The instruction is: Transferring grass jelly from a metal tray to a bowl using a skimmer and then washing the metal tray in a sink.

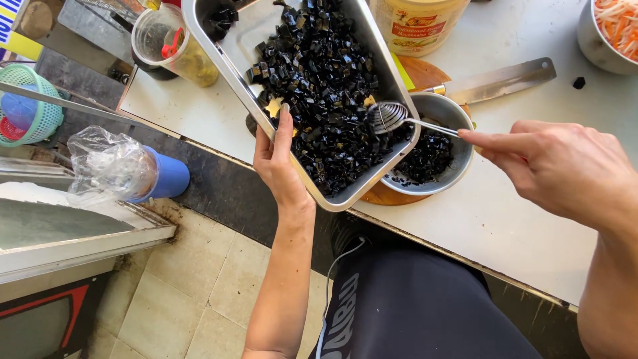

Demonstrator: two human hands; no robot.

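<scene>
My left hand [278,158] grips the near edge of a rectangular metal tray [234,62], tilted over a round metal bowl [458,116]. The tray is full of glossy black jelly cubes [319,73]. More black cubes [425,159] lie in the bowl. My right hand [558,166] holds the handle of a small wire skimmer [387,116], whose head rests among the cubes at the tray's lower right corner, just above the bowl. The bowl sits on a round wooden board [392,196] on a white counter [505,226].
A large knife [495,81] lies behind the bowl. A yellow tub [415,23], a bowl of shredded carrot [615,30] and a clear plastic cup [169,43] stand at the back. A blue cup under a plastic bag [123,169] sits at the left, above tiled floor.
</scene>
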